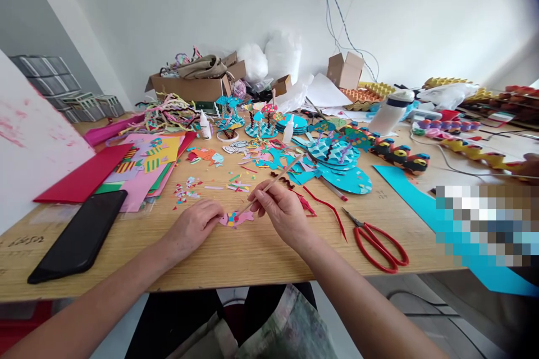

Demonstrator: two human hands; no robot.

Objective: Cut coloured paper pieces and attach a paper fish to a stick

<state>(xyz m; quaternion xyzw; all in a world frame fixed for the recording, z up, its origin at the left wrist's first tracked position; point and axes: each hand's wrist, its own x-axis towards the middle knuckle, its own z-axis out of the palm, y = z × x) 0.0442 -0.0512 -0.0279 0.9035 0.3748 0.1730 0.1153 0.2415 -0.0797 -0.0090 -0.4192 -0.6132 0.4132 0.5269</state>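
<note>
A small pink paper fish [236, 218] with colored dots lies on the wooden table [269, 258]. My left hand [196, 229] has its fingers closed at the fish's left end, pressing or pinching it. In a pinch grip, my right hand [280, 207] holds a thin wooden stick [287, 167], its lower tip touching the fish and its upper end slanting away to the right. Small colored paper scraps [188, 189] lie beyond my left hand. Red-handled scissors [381, 247] rest to the right of my right forearm, with a red strip [330, 210] beside them.
At the left are a black phone [80, 235] and stacked colored paper [138, 185]. Blue paper discs [345, 176], glue bottles [205, 126] and a cardboard box [189, 87] stand farther back. A long blue paper strip [421, 205] crosses the right side.
</note>
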